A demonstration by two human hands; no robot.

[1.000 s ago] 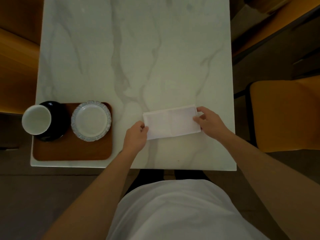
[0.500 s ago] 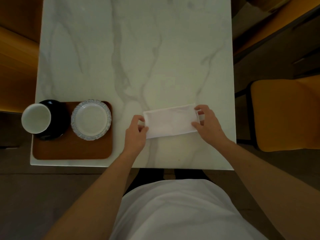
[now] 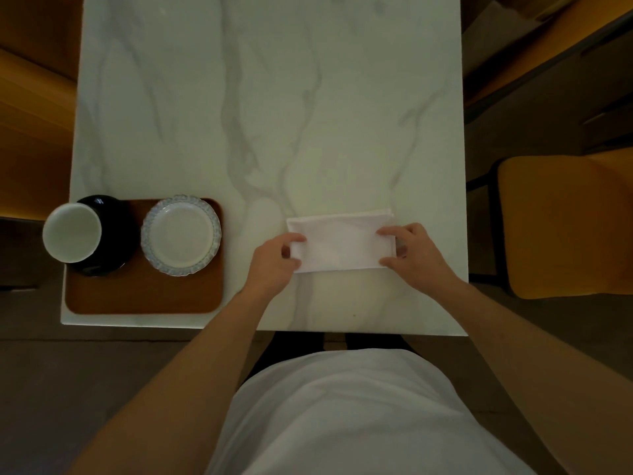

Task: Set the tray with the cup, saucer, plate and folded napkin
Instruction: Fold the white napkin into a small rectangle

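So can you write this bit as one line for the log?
left hand pinches napkin | right hand pinches napkin | napkin on table | tray awaits napkin

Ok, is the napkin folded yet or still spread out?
Folded. The napkin lies on the table as a narrow layered strip, the left hand and right hand pinching its ends. It is not on the tray.

Light: dim, warm, from overhead; brightest on the white marble table.
Shadows: soft, along the table's near edge.
Glare: small highlight on the glossy black saucer.
Distortion: wide-angle bowing at the frame's corners.
Focus: slightly soft throughout.
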